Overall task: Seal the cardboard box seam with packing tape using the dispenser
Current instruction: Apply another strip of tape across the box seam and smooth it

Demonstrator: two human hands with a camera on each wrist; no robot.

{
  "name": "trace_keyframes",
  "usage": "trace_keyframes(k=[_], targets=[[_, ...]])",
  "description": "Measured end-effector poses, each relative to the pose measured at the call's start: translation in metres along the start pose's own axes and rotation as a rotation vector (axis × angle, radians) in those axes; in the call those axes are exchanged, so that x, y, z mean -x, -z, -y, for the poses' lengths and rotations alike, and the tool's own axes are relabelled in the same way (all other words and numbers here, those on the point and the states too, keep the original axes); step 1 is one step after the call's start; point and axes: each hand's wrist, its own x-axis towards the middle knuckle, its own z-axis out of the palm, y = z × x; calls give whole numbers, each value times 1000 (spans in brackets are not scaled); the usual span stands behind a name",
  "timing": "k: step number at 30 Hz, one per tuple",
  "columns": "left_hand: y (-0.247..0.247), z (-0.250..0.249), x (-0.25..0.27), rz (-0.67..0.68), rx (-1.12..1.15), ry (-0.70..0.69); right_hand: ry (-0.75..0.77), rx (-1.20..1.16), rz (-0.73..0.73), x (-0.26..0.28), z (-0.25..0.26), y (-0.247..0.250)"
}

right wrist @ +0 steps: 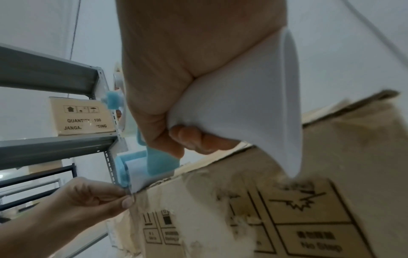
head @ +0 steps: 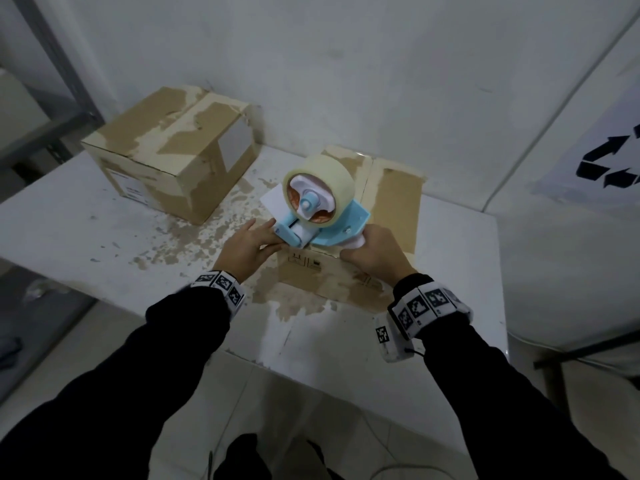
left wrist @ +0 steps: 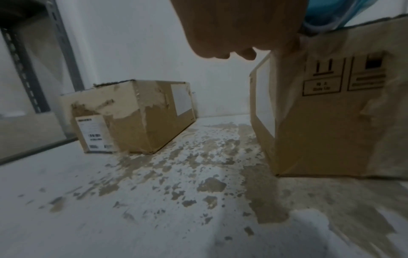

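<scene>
A blue tape dispenser carrying a pale tape roll rests on the near top edge of a worn cardboard box. My right hand grips the dispenser's white handle. My left hand is at the dispenser's front roller. In the right wrist view the left hand's thumb and forefinger pinch the tape end at the box's upper front corner. The left wrist view shows only the left hand's underside and the box's printed side.
A second, scuffed cardboard box stands at the back left of the white, peeling table. Grey metal shelving with a small labelled carton stands to the left. A white wall lies close behind both boxes.
</scene>
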Motion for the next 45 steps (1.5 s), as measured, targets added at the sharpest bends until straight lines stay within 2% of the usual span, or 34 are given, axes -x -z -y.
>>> trace_keyframes(k=[10, 14, 17, 20, 22, 24, 27, 31, 40, 45], targets=[[-12, 13, -1, 3, -76, -35, 23, 77, 8, 18, -13, 23], [-11, 10, -2, -1, -25, -37, -162, 31, -48, 34, -43, 50], [-14, 5, -6, -22, -48, -47, -217, 9, -66, 41, -57, 54], [-15, -3, -9, -109, -104, -81, -190, 24, -82, 40, -59, 48], [-17, -12, -10, -128, -147, -164, -178, 36, -80, 37, -58, 48], [-27, -23, -12, -93, -151, -253, -155, 80, -70, 34, -57, 50], [-49, -35, -10, 0, -192, -302, -94, 184, -55, 28, -55, 54], [-57, -28, -8, -39, -300, -302, -42, 266, -23, 23, -57, 60], [-63, -23, -13, -24, -289, -284, -113, 26, -70, 46, -76, 73], [-61, -24, -13, -2, -256, -256, -110, 25, -60, 46, -73, 78]])
